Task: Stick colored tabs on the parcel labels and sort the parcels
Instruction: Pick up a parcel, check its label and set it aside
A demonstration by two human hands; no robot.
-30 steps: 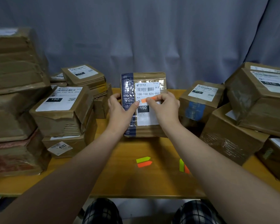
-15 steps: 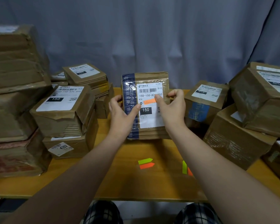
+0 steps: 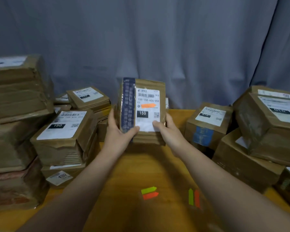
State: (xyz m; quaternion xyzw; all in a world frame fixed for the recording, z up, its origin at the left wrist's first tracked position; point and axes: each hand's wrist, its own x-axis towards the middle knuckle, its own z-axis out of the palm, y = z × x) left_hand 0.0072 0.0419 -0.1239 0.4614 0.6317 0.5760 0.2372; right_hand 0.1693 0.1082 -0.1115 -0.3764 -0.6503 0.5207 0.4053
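The parcel (image 3: 141, 111) is held upright above the far middle of the table (image 3: 124, 206), label (image 3: 147, 109) facing the person. The left hand (image 3: 118, 129) is clamped on its left edge and lower corner; the right hand (image 3: 164, 126) is clamped on its right edge, thumb on the label's lower corner. An orange tab (image 3: 148, 105) sits across the label, just above the black "150" block.

Risks, as judged:
- Tab lift. The tab may be only lightly pressed; tilting or sliding the parcel against another could peel it.
- Mis-sort. The left stack (image 3: 64, 131) shows a "150" label; the right boxes (image 3: 209, 121) appear to read "010". Placing to the right would mix groups.
- Stack collapse. The left piles sit unevenly; a hard set-down could shift them.

Containers: none open. All cartons are taped shut; contents cannot be seen.

Spare tabs lie loose on the near table: a green-and-orange pair (image 3: 149, 193) at centre, another pair (image 3: 193, 197) just right.
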